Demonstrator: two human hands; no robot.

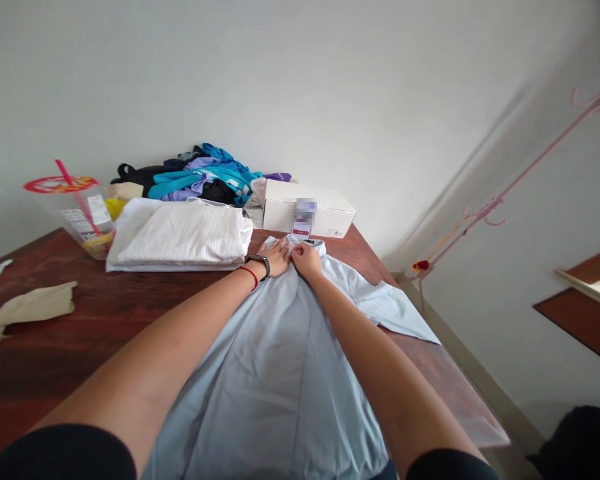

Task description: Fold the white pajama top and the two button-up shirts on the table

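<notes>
A light blue-grey shirt [265, 380] lies spread on the dark wooden table, its collar at the far end and one sleeve reaching out to the right. Near the collar, my left hand [276, 258] rests on the cloth with its fingers stretched out; a black watch and a red string are on that wrist. My right hand [305, 259] is right beside it, its fingers pinched together on the shirt's front near the collar.
Folded white striped cloth [180, 233] lies at the back left, beside a plastic cup [83, 217]. Behind are piled clothes [205, 177] and a white box [325, 210] with a phone [301, 230] against it. A beige cloth [35, 307] is at left, a pink rack [525, 167] at right.
</notes>
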